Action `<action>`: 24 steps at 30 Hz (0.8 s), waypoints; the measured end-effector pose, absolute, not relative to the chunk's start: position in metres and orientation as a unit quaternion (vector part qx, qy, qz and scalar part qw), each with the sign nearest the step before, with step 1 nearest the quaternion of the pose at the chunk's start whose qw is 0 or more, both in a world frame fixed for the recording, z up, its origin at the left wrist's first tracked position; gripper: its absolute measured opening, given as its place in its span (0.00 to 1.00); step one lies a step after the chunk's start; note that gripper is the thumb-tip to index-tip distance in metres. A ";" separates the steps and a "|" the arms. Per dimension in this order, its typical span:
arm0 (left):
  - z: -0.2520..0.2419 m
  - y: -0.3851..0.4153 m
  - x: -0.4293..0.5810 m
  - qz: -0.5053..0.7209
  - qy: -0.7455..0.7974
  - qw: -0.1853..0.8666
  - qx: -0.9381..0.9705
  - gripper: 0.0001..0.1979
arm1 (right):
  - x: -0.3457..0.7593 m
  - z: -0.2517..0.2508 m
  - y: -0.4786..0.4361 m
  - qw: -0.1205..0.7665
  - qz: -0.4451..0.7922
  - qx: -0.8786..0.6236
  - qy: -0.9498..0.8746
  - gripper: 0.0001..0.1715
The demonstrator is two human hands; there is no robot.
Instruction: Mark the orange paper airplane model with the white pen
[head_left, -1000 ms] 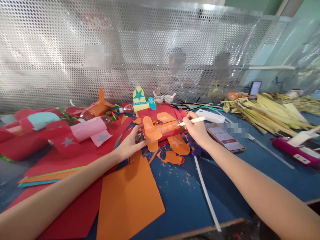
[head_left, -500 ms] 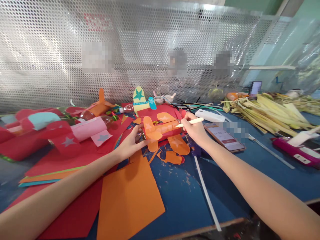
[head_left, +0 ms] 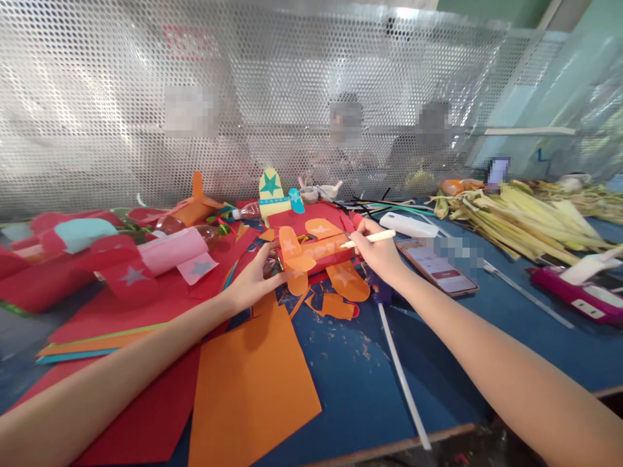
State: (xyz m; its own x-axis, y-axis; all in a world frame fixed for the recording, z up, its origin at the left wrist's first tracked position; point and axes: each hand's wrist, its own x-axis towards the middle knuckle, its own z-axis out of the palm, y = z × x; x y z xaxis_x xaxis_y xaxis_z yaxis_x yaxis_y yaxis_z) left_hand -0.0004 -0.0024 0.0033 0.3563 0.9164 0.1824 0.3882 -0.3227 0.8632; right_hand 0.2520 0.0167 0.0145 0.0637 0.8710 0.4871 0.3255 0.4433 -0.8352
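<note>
A toy plane covered in orange and red paper (head_left: 324,248) lies on the table, with rounded orange wings and tail pieces carrying pale stars. My left hand (head_left: 256,277) curves its thumb and fingers round the plane's left end, where a bit of dark shiny plastic shows. In my right hand (head_left: 377,251) is a cream-coloured marker (head_left: 378,237), pinched like a pen. The marker's tip rests at the orange strip along the plane's body, near its right end. Orange paper scraps (head_left: 335,306) lie just in front of the plane.
Orange sheets (head_left: 253,395) and stacked red paper (head_left: 146,415) cover the left front. Other paper planes (head_left: 160,251) stand further left. A glue gun with a white stick (head_left: 402,376), a phone (head_left: 438,267), a magenta device (head_left: 577,295) and dried husks (head_left: 516,220) are rightward. Perforated sheeting (head_left: 292,97) hangs behind.
The marker and my right hand have shifted very slightly along the orange strip. My left hand and the plane look unmoved.
</note>
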 end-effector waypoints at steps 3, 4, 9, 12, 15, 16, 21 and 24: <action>0.004 -0.003 0.000 0.350 0.450 0.370 0.733 0.27 | 0.252 0.016 0.016 0.562 0.231 -0.474 -0.637 0.11; 0.004 -0.003 0.000 0.351 0.452 0.367 0.734 0.27 | 0.252 0.016 0.016 0.562 0.235 -0.471 -0.638 0.11; 0.004 -0.003 0.001 0.353 0.453 0.366 0.733 0.27 | 0.252 0.016 0.016 0.559 0.240 -0.472 -0.638 0.11; 0.005 -0.003 0.001 0.353 0.454 0.368 0.730 0.28 | 0.252 0.016 0.017 0.563 0.226 -0.476 -0.636 0.11; 0.005 -0.003 0.002 0.353 0.455 0.370 0.729 0.28 | 0.252 0.016 0.017 0.561 0.238 -0.468 -0.640 0.10; 0.005 -0.003 0.001 0.353 0.454 0.370 0.730 0.28 | 0.252 0.016 0.017 0.561 0.236 -0.471 -0.639 0.11; 0.005 -0.003 0.001 0.354 0.451 0.372 0.731 0.27 | 0.251 0.017 0.016 0.569 0.226 -0.472 -0.635 0.11; 0.005 -0.003 0.001 0.354 0.451 0.371 0.730 0.28 | 0.251 0.017 0.015 0.563 0.238 -0.461 -0.644 0.10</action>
